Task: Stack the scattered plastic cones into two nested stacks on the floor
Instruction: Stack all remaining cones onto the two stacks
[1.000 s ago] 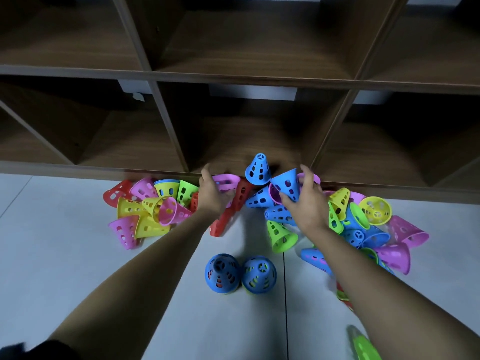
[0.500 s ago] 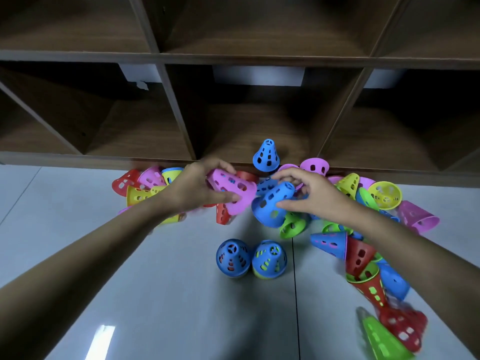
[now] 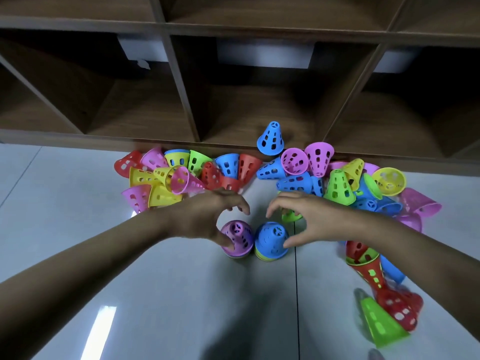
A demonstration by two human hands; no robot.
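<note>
Nearest, at the lower right, a lime-green perforated plastic cone (image 3: 381, 324) lies on its side on the pale grey tiled floor (image 3: 155, 294). Red perforated cones (image 3: 397, 306), rather blurred, lie just behind it, and a tipped-over run of nested red and green cones (image 3: 367, 270) lies under the right forearm.

Farther in, two short nested stacks stand upright, just beside each other. The one on the left is topped by a purple perforated cone (image 3: 239, 237), the one on the right by a blue perforated cone (image 3: 271, 240) with green and yellow rims showing beneath it.

The left hand (image 3: 205, 219) arches over the purple-topped stack. Its thumb touches the cone's near side, and its fingers are spread and lifted clear above it. The right hand (image 3: 315, 220) mirrors this over the blue-topped stack, thumb tip against the cone's right flank and fingers curved apart in the air. Neither hand is clasped round its cone. A small green cone (image 3: 291, 216) sits just behind the right fingers.

Beyond the hands lie two loose heaps: red, yellow, pink, green and blue cones on the left (image 3: 168, 178), and blue, pink, green and yellow ones on the right (image 3: 337, 183). One blue cone (image 3: 271, 139) stands upright on the bottom ledge of the dark wooden cubby shelf (image 3: 181, 94) behind.
</note>
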